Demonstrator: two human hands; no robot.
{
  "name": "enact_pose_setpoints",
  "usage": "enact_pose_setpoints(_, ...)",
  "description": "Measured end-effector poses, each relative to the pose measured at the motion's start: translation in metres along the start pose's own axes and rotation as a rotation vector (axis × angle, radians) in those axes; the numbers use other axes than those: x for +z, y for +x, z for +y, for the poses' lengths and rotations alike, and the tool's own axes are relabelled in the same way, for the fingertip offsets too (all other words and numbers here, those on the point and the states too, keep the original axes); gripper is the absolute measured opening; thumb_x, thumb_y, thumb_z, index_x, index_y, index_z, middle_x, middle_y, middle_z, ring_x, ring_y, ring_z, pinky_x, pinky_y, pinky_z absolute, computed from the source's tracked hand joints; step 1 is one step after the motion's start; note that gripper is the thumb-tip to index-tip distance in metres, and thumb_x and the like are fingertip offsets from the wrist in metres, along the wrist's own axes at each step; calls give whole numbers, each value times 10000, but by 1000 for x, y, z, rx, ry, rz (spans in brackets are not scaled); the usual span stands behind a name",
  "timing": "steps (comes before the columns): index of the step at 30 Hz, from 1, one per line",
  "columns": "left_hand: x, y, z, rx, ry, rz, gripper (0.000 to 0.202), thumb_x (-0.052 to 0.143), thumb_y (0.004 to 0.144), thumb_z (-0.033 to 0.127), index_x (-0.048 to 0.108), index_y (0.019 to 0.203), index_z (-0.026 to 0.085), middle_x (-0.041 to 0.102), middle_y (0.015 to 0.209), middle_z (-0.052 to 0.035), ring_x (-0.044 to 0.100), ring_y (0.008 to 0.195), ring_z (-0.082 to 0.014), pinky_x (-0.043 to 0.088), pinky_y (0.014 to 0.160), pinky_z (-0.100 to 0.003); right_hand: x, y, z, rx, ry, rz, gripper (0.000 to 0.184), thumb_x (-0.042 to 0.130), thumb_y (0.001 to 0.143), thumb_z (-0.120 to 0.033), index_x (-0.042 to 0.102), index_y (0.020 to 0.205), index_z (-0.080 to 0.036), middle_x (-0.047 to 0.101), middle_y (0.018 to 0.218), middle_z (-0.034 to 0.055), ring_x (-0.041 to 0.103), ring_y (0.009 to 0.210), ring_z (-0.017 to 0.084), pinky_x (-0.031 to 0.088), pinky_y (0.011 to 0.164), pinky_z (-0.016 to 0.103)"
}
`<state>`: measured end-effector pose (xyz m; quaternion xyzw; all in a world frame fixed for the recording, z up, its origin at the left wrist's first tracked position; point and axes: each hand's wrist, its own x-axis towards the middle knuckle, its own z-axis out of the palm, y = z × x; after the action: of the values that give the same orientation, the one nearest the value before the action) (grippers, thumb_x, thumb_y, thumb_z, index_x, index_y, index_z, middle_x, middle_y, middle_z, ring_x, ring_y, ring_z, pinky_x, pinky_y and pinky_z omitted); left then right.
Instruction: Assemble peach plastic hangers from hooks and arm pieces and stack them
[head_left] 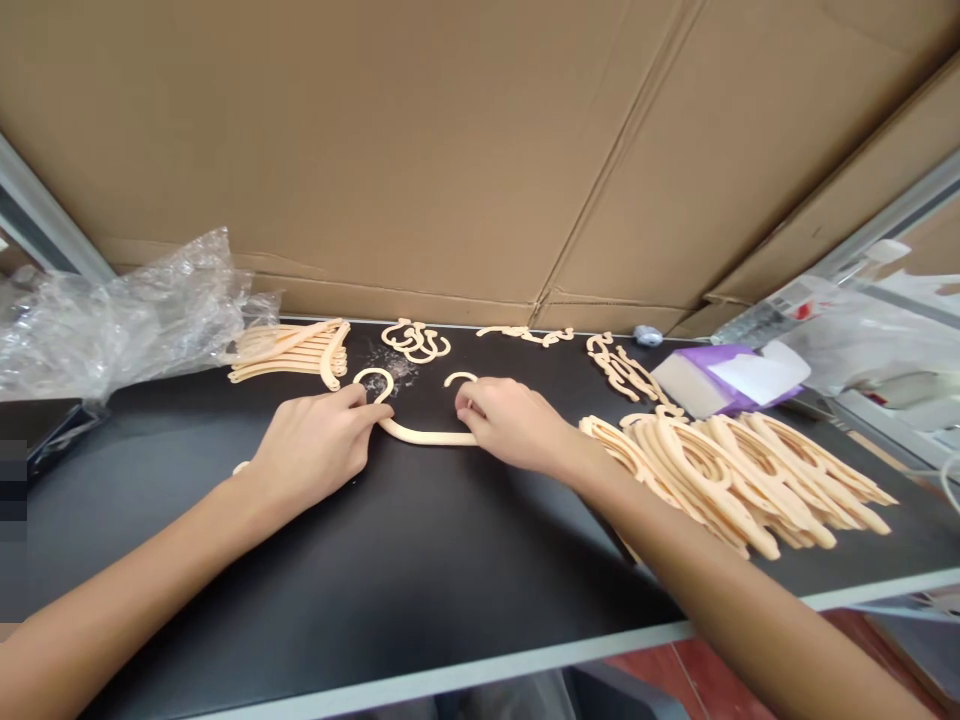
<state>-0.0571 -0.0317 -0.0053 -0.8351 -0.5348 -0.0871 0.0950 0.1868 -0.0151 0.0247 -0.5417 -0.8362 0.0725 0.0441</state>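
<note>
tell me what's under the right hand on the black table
A peach hanger lies there: its curved bar runs from under the right hand to the left hand, and a hook shows just beyond it. The part beneath the palm is covered.

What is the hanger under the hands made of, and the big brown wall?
The hanger looks like moulded plastic: smooth, matte peach, shaped just like the piled ones. The wall looks like cardboard: dull brown, with fold creases and flap seams.
</note>
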Motion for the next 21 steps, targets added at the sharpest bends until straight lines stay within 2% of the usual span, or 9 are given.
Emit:
enact_pose_setpoints(5,-2,2,-1,2,-29,2,431,415,948,238,789,1149,311,752,1008,-55,718,768,-241,355,512,-294,-3,-21,-7,19,57,-6,278,434,988,-149,689,894,-209,700,998,70,635,965,205,357,669,284)
enact_pose_setpoints(8,-3,2,-2,6,-22,6,440,409,942,225,793,1141,304,754,1001,-53,719,756,-252,393,519,-309,-5,-25,-5,57,144,24,215,481,938,-126,676,988,-203,712,1011,62,636,930,196,363,688,281)
enact_pose_setpoints(12,-5,3,-1,24,-57,-12,453,398,933,200,799,1133,260,750,974,-74,722,741,-248,494,584,-329,-8,-28,-1,96,200,28,266,506,872,-82,638,1076,-190,716,993,59,628,836,182,352,658,277)
enact_pose_setpoints(17,-5,4,1,34,-89,-33,479,366,935,179,794,1146,222,737,989,-95,731,770,-243,563,663,-342,-8,-34,-1,99,107,38,235,456,933,-103,634,1070,-171,707,1008,101,648,905,230,379,678,308)
enact_pose_setpoints(21,-1,2,2,73,-84,1,472,352,981,217,777,1187,213,733,999,-101,731,794,-242,574,675,-345,-7,-34,0,107,7,4,251,425,968,-132,676,975,-152,684,1033,140,638,1019,289,426,715,347)
